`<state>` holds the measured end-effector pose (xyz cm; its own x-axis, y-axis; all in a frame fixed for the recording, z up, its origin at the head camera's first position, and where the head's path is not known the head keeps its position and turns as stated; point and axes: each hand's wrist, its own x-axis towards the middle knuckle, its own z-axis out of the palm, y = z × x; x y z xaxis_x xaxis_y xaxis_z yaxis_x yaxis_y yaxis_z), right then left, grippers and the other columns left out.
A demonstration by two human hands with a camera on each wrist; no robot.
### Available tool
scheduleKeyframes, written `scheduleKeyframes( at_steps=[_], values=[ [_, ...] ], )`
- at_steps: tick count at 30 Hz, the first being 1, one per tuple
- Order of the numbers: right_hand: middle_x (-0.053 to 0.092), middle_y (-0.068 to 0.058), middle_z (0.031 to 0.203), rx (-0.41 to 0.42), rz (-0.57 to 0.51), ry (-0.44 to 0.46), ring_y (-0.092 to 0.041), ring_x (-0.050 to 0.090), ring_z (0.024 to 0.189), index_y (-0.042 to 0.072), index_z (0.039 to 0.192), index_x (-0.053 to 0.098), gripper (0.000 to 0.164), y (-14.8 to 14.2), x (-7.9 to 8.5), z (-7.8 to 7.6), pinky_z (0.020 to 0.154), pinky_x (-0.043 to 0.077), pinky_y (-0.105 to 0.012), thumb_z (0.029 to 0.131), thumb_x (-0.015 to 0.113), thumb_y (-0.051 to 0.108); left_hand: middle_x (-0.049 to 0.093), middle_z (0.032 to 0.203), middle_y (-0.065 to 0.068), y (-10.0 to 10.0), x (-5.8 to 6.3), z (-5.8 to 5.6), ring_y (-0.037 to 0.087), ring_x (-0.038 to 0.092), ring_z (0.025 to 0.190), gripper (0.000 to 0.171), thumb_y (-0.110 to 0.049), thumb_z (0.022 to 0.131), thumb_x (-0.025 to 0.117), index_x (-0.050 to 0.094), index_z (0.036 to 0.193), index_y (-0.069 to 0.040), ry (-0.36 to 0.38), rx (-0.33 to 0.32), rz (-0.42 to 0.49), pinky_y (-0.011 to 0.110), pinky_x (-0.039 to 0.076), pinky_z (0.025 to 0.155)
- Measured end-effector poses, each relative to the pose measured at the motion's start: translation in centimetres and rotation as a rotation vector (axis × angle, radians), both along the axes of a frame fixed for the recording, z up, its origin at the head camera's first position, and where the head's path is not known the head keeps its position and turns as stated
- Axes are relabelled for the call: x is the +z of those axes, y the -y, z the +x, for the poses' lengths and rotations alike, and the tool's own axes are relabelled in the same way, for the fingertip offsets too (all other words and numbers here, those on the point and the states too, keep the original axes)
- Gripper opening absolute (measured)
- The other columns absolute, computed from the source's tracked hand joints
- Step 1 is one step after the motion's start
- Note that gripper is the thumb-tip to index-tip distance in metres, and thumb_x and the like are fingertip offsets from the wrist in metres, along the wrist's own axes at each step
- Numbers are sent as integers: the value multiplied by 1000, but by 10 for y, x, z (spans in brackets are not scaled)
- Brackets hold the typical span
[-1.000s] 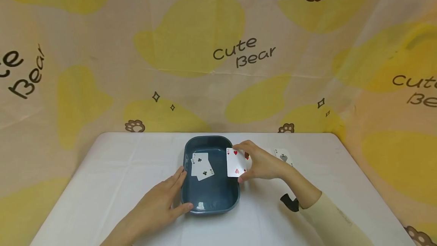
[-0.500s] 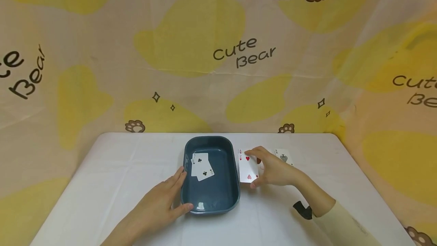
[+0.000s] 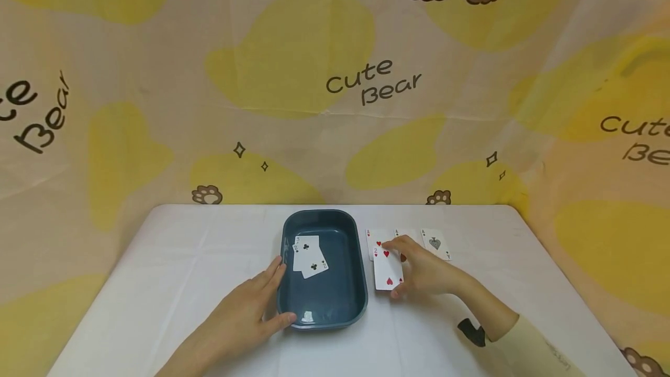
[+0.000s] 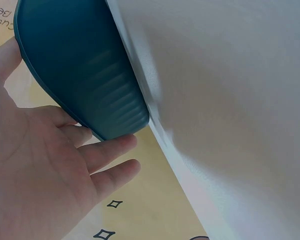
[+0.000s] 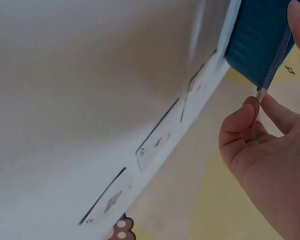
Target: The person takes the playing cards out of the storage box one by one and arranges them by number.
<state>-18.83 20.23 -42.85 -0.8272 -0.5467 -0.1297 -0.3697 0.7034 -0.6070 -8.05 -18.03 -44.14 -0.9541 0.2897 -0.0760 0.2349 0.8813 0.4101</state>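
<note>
My right hand (image 3: 426, 269) pinches a two of hearts playing card (image 3: 388, 275) by its long edges, just right of the blue tray (image 3: 321, 302). In the right wrist view the card (image 5: 276, 61) is seen edge-on between thumb and fingers. Below and behind it, a red ace (image 3: 371, 243) lies partly covered on the table. My left hand (image 3: 238, 313) rests against the tray's left side, thumb at the near rim; in the left wrist view its fingers are spread along the tray wall (image 4: 90, 85). Two club cards (image 3: 310, 258) overlap inside the tray.
To the right, an ace of spades (image 3: 435, 244) lies face up on the white table (image 3: 209, 260). Another black ace (image 5: 157, 142) lies between it and the red ace, mostly hidden by my right hand in the head view. A patterned cloth (image 3: 293, 63) hangs behind the table.
My right hand has carried the two of hearts from over the tray's right rim rightward and nearer, uncovering part of the red ace. The left hand and tray stay put.
</note>
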Motion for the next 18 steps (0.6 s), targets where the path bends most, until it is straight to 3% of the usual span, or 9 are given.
scheduleKeyframes(
  at_steps=[10, 18],
  values=[
    [48, -5, 144, 49, 25, -8, -20, 53, 110, 7, 148, 55, 94, 0, -16, 2, 94, 53, -38, 68, 101, 27, 27, 172, 3, 2, -1, 2, 40, 50, 142, 98, -67, 93, 67, 36, 163, -8, -43, -18, 15, 56, 45, 113],
    [50, -5, 136, 88, 50, -22, -18, 52, 105, 5, 145, 57, 93, 1, -24, 4, 95, 52, -35, 66, 102, 26, 28, 172, 3, 1, 1, 2, 39, 50, 142, 99, -68, 91, 68, 36, 163, -8, -30, -9, 12, 56, 45, 113]
  ],
)
